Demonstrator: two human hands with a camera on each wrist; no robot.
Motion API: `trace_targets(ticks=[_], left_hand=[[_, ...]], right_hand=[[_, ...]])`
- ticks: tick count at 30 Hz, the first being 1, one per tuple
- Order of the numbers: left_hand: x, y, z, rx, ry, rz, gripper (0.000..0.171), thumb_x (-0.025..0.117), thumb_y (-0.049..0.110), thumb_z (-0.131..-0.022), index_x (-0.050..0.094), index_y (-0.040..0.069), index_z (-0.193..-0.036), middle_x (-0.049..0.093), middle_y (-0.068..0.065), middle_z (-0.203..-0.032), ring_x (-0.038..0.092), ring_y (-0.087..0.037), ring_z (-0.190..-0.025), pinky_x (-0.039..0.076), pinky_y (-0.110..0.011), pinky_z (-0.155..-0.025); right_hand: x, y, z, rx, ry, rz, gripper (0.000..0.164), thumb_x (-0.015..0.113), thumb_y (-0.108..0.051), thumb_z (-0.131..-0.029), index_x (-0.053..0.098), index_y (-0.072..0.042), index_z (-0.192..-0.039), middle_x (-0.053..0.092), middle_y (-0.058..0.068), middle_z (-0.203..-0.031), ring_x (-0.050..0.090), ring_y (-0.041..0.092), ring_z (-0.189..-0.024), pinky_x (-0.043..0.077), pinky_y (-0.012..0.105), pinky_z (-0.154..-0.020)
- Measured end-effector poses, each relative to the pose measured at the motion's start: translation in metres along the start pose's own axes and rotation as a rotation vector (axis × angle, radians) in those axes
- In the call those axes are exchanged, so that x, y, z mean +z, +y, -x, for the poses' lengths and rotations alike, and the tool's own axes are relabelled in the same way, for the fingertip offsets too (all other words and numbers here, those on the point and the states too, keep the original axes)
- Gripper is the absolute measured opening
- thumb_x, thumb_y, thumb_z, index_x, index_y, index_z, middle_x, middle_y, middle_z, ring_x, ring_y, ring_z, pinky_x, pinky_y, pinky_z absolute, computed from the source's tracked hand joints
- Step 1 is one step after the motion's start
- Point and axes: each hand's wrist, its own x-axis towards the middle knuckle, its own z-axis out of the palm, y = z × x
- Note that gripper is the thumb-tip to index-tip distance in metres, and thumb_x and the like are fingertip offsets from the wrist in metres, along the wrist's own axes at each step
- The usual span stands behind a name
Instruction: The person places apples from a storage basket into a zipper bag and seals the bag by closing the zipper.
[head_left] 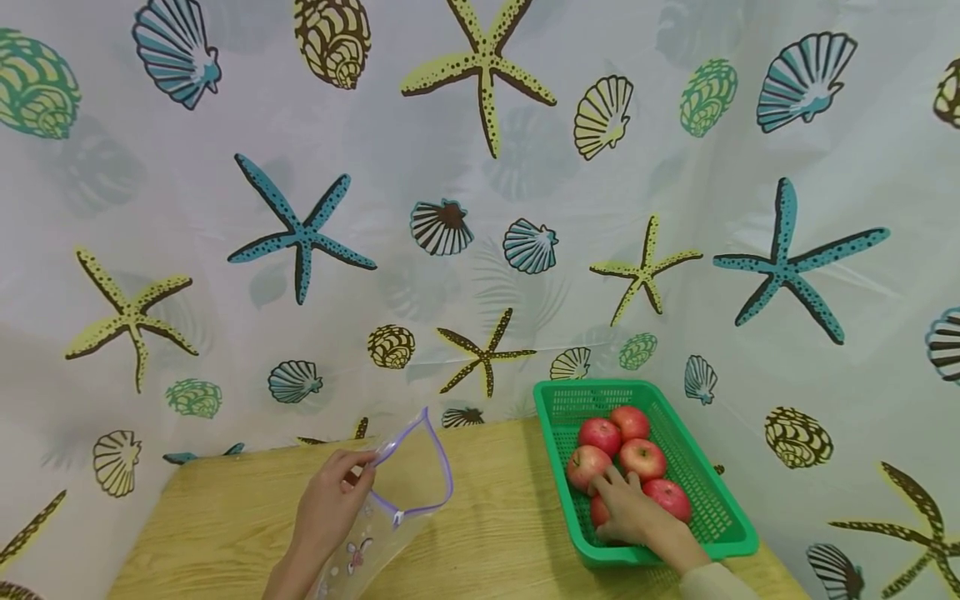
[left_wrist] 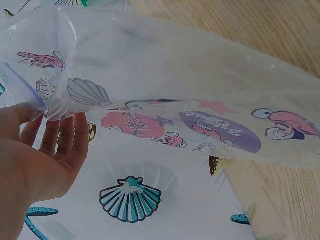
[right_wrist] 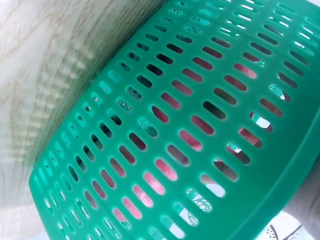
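Note:
My left hand (head_left: 333,500) pinches the rim of a clear zip bag (head_left: 360,554) between thumb and fingers. The bag's mouth gapes, edged by a purple zip strip (head_left: 448,471) with a white slider (head_left: 398,517). Pink and purple cartoon prints (left_wrist: 220,131) cover the bag in the left wrist view. Over on the right, my right hand (head_left: 630,512) reaches into a green plastic basket (head_left: 558,479), its fingers and thumb round a red apple (head_left: 599,511) that they partly hide. Several other red apples (head_left: 642,459) lie about that hand.
Both the basket and the bag are over a light wooden table (head_left: 487,517). Behind it and at the sides hangs a white curtain (head_left: 480,275) printed with starfish and shells. In the right wrist view the slotted basket wall (right_wrist: 165,135) blocks most of the hand.

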Motion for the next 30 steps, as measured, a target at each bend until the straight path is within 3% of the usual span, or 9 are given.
trace_targets(ticks=[9, 17, 24, 30], left_hand=[[0.002, 0.005, 0.001, 0.015, 0.001, 0.007, 0.018, 0.067, 0.021, -0.094, 0.075, 0.018, -0.110, 0.066, 0.004, -0.099, 0.055, -0.006, -0.073, 0.044, -0.022, -0.059], [0.001, 0.009, 0.003, 0.022, 0.000, -0.004, 0.017, 0.067, 0.021, -0.094, 0.074, 0.018, -0.109, 0.067, 0.003, -0.100, 0.055, -0.007, -0.072, 0.043, -0.022, -0.058], [0.002, 0.011, 0.004, 0.038, 0.012, -0.002, 0.016, 0.068, 0.020, -0.093, 0.075, 0.018, -0.108, 0.067, 0.004, -0.099, 0.055, -0.005, -0.071, 0.044, -0.021, -0.059], [0.003, 0.013, 0.005, 0.040, 0.009, 0.006, 0.016, 0.069, 0.019, -0.093, 0.075, 0.018, -0.107, 0.067, 0.005, -0.099, 0.055, -0.005, -0.072, 0.044, -0.021, -0.058]], right_hand=[[-0.001, 0.004, 0.003, 0.013, 0.038, 0.090, 0.047, 0.087, -0.018, -0.062, 0.057, -0.016, -0.099, 0.047, 0.003, -0.104, 0.044, 0.033, -0.092, 0.049, 0.059, -0.061], [-0.013, 0.002, 0.004, -0.009, 0.082, 0.203, 0.047, 0.083, -0.023, -0.060, 0.062, -0.019, -0.101, 0.052, 0.007, -0.115, 0.050, 0.040, -0.107, 0.046, 0.069, -0.071], [-0.029, -0.006, -0.001, -0.065, 0.124, 0.281, 0.047, 0.082, -0.023, -0.063, 0.065, -0.019, -0.106, 0.050, 0.001, -0.106, 0.048, 0.039, -0.106, 0.045, 0.070, -0.075], [-0.045, -0.019, -0.004, -0.103, 0.174, 0.340, 0.048, 0.081, -0.025, -0.065, 0.064, -0.017, -0.109, 0.052, 0.006, -0.114, 0.048, 0.038, -0.105, 0.046, 0.068, -0.079]])
